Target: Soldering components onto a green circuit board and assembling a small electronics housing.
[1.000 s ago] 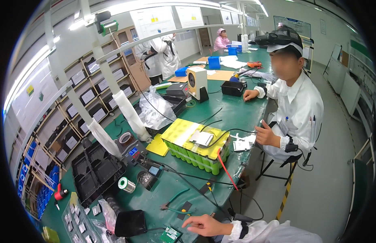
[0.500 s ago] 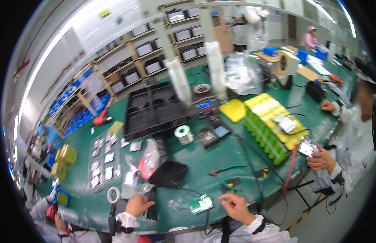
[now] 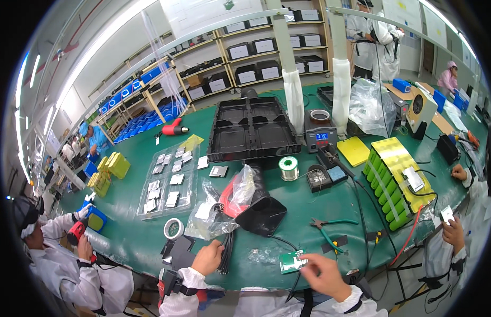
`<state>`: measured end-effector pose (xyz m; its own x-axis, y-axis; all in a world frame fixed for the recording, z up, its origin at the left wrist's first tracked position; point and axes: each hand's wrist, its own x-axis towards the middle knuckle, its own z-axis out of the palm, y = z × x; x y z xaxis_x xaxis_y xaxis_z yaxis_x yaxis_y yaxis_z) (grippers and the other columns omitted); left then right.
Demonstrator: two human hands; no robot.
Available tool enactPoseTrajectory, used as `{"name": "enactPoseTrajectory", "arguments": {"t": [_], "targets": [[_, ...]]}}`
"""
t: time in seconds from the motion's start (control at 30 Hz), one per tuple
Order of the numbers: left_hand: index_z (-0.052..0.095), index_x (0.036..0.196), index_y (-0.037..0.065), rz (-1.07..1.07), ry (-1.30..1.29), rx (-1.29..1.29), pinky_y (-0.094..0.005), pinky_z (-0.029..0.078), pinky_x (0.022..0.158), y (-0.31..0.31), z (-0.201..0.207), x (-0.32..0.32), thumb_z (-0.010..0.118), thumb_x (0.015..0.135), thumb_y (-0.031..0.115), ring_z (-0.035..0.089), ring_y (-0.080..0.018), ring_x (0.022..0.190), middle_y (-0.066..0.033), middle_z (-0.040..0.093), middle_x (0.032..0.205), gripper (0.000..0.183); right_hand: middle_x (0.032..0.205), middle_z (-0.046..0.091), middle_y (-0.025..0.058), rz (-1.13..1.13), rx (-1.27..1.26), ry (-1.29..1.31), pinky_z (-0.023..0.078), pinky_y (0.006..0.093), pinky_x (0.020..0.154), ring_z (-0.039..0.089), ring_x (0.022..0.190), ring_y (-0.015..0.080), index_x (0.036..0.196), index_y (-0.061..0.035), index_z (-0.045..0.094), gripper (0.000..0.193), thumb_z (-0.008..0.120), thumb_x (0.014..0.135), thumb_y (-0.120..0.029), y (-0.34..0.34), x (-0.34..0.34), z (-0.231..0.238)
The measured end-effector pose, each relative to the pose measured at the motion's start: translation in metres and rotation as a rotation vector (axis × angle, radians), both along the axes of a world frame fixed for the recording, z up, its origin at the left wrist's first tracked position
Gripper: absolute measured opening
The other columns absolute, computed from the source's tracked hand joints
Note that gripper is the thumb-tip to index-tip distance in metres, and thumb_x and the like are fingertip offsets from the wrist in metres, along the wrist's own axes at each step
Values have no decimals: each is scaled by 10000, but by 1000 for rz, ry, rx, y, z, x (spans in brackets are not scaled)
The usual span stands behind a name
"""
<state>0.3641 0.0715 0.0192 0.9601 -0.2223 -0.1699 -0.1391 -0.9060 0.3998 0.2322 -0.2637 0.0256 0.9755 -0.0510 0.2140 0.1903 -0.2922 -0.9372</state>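
Note:
A green circuit board (image 3: 291, 262) lies near the table's front edge, with a dark cable leading up from it. My right hand (image 3: 325, 276) has thumb and fingers closed at the board's right edge. Left of it is a bundle of thin black wires (image 3: 227, 254). My left hand (image 3: 208, 258) is curled against the upper part of that bundle, its fingertips on the wires. A black flared nozzle (image 3: 261, 215) is just beyond. Green-handled pliers (image 3: 330, 227) lie spread to the right of the board.
A battery pack (image 3: 396, 182) stands at right, near a solder spool (image 3: 288, 168) and soldering station (image 3: 320, 137). Left are a clear tray (image 3: 169, 185) of small parts and a tape roll (image 3: 173, 228). A black case (image 3: 253, 129) lies behind. Co-workers sit at both sides.
My view has swung left, so the table appears shifted right. My right hand has come onto the board's edge from beside it. My left fingertips have moved up along the wires.

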Motion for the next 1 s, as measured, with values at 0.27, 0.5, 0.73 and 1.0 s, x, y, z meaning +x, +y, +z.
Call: {"name": "enactPoseTrajectory", "arguments": {"t": [0.27, 0.5, 0.73, 1.0], "targets": [[595, 1000, -13, 96, -73, -431, -480, 483, 732, -8, -8, -12, 502, 1007, 213, 642, -457, 844, -250, 655, 855, 244, 1462, 426, 199, 518, -665, -359, 472, 408, 1028, 435, 1359, 367, 1440, 37, 391, 792, 752, 782, -214, 146, 58, -36], [593, 1017, 9, 103, -18, -329, -533, 473, 688, -4, -14, -24, 505, 1008, 250, 627, -490, 826, -284, 656, 827, 257, 1565, 305, 221, 563, -748, -207, 319, 497, 1146, 304, 1417, 469, 1499, 38, 312, 874, 729, 813, -305, 159, 65, -56], [644, 982, 25, -70, -253, -105, -437, 500, 649, -1, 19, -25, 607, 948, 204, 671, -347, 745, -169, 675, 853, 187, 1578, 303, 201, 635, -807, -234, 342, 514, 1130, 348, 1397, 464, 1505, 19, 310, 880, 739, 806, -301, 157, 63, -53], [665, 952, 35, -105, -334, -217, -475, 526, 663, -17, 24, 57, 715, 852, 201, 686, -389, 771, -177, 700, 776, 200, 1541, 345, 217, 566, -757, -234, 395, 522, 1085, 397, 1364, 458, 1458, 25, 382, 873, 791, 731, -233, 150, 55, -52]]}}
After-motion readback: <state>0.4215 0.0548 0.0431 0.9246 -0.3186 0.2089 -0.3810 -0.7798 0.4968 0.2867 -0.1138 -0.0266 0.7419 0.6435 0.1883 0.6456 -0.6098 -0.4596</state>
